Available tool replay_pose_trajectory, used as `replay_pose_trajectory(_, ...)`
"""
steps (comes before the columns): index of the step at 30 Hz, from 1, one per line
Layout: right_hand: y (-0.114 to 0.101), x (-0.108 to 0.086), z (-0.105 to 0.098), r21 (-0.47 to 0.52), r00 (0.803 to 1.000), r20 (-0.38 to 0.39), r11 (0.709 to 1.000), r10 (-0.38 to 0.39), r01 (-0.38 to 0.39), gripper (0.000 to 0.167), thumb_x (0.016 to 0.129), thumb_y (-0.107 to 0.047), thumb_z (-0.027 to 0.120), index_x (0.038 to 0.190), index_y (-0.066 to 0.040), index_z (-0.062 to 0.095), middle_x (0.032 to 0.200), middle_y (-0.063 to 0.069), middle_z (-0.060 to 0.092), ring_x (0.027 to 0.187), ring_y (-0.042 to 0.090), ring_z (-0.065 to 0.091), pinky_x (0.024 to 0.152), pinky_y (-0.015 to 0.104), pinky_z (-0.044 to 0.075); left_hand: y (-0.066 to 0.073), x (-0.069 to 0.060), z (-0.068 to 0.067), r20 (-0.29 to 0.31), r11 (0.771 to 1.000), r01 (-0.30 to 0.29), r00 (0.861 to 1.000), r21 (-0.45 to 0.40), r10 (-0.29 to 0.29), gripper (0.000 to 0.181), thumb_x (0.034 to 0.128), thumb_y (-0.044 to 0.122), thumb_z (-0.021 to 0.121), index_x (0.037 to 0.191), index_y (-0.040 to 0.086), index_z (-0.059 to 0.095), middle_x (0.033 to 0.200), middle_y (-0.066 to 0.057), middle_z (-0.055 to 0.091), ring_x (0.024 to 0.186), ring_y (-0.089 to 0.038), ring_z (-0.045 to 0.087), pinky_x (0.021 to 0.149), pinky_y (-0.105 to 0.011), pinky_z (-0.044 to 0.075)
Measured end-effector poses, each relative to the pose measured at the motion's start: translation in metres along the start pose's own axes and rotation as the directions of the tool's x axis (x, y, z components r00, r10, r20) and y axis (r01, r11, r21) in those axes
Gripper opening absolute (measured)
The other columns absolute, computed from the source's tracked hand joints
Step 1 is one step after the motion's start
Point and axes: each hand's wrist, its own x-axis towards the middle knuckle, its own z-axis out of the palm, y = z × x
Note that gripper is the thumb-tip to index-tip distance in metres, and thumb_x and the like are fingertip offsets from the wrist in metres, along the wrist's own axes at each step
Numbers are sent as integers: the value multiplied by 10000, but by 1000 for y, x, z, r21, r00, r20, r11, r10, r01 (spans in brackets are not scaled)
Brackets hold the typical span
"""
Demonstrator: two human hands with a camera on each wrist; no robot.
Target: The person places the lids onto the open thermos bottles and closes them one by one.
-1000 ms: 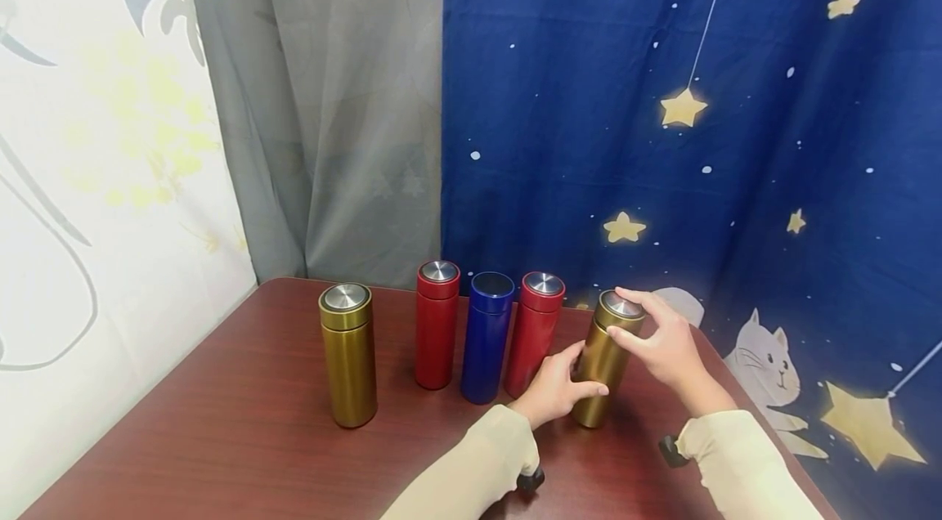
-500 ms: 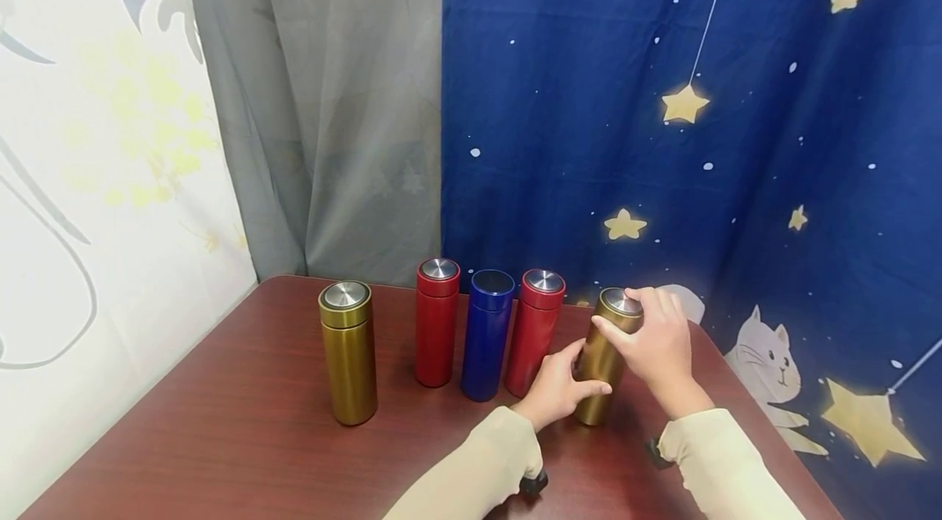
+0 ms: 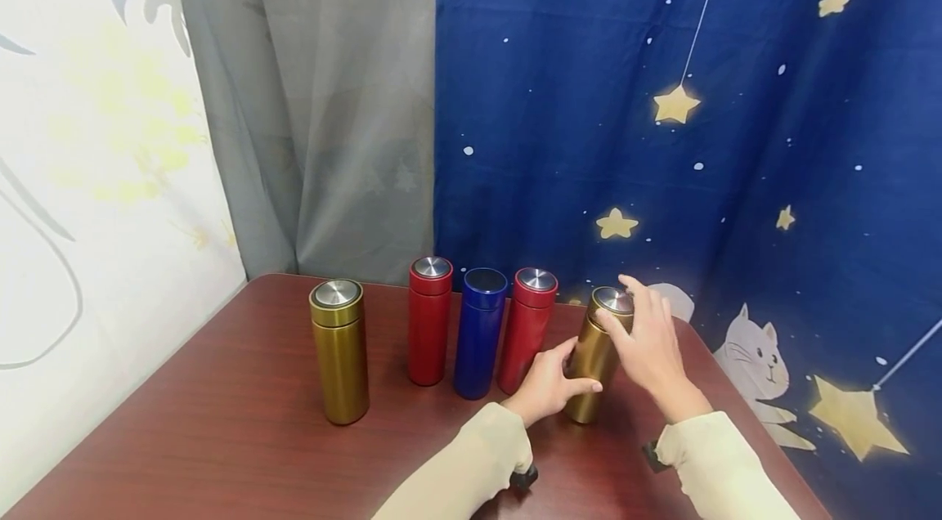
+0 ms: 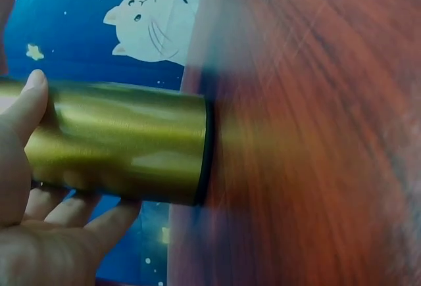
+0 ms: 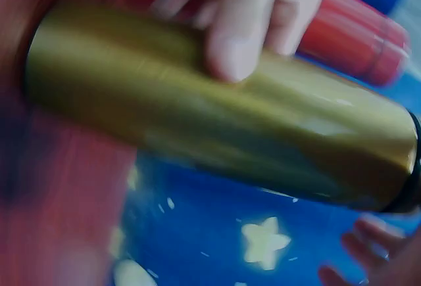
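A gold thermos bottle [image 3: 593, 356] with a silver-topped lid [image 3: 612, 301] stands on the right part of the table. My left hand [image 3: 546, 385] grips its body, thumb in front and fingers behind; the left wrist view shows the thumb [image 4: 34, 95] lying along the gold wall. Around the lid, my right hand [image 3: 651, 344] holds its fingers spread, the thumb close to the lid's front and the index finger raised. In the right wrist view, those fingers [image 5: 368, 243] appear apart from the bottle; the thumb's contact is hidden there.
Left of the hands stand a red bottle [image 3: 528, 332], a blue bottle [image 3: 480, 340] and another red bottle [image 3: 429, 328] in a row. A second gold bottle [image 3: 340, 356] stands farther left on the brown table [image 3: 221, 414]. Curtains [image 3: 545, 136] hang behind the table.
My right hand has turned about the lid, and its fingers have spread from their hold there. My left hand keeps its grip on the gold thermos bottle, which stays in place.
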Motion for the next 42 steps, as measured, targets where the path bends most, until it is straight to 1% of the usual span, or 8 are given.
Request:
replay_pose_trajectory(2,5,0,-4,200,997,72,980,-24,9,569,912,-192,642,1432,-89,436,1317,217,497,1161,336,405,928,500,348,-2,1,-1,23,1000,2,1000,-25,-2,677,773,297,836,1357,111,548,1110,5,694,938,-68,657,820,-232,526)
replay_pose_trajectory(5,12,1,-11,474,981,186,880,-56,-39,590,892,-15,610,1451,-61,427,1354,189,489,1197,217,454,981,353,389,-5,3,-2,63,998,8,998,-60,-5,690,772,285,838,1368,110,539,1130,8,689,956,-52,652,828,-213,517)
replay_pose_trajectory(8,17,1,-15,625,965,252,773,-75,-103,565,875,75,570,1421,0,446,1306,124,535,1116,116,541,889,204,449,-6,5,-4,103,996,24,995,-80,-15,700,775,274,837,1380,103,528,1154,5,680,976,-54,649,841,-206,510)
replay_pose_trajectory(11,20,1,-17,665,963,258,738,-83,-115,533,862,95,552,1386,38,472,1269,40,580,1116,107,545,881,209,450,-6,6,-6,134,994,43,991,-101,-29,708,776,261,837,1388,97,519,1162,3,675,983,-56,648,845,-199,505)
replay_pose_trajectory(19,21,2,-19,617,974,221,781,-54,-97,496,848,64,621,1337,16,549,1223,6,623,1126,100,539,904,199,438,-5,7,-7,145,993,47,989,-112,-30,715,780,260,834,1397,94,511,1154,8,676,971,-44,646,841,-189,502)
replay_pose_trajectory(26,22,0,-15,630,981,194,770,-28,-102,520,823,140,652,1324,82,525,1231,49,611,1032,82,617,842,201,505,-6,5,-6,140,993,34,990,-112,-18,710,783,264,830,1396,101,511,1159,15,674,979,-34,643,842,-171,493)
replay_pose_trajectory(34,18,-5,-11,338,999,35,941,11,-22,539,736,-21,814,1247,-79,652,1165,104,629,1071,43,488,924,181,333,-4,3,-5,116,995,32,993,-98,-21,708,773,277,839,1388,120,525,1146,34,678,979,-33,643,837,-174,496)
replay_pose_trajectory(42,9,-9,-3,215,997,-81,977,12,5,549,687,-102,862,1200,-101,666,1094,100,629,1046,199,495,896,223,337,-6,3,-3,89,996,49,995,-73,-42,732,759,319,845,1390,127,528,1175,28,672,1001,-52,645,842,-180,497)
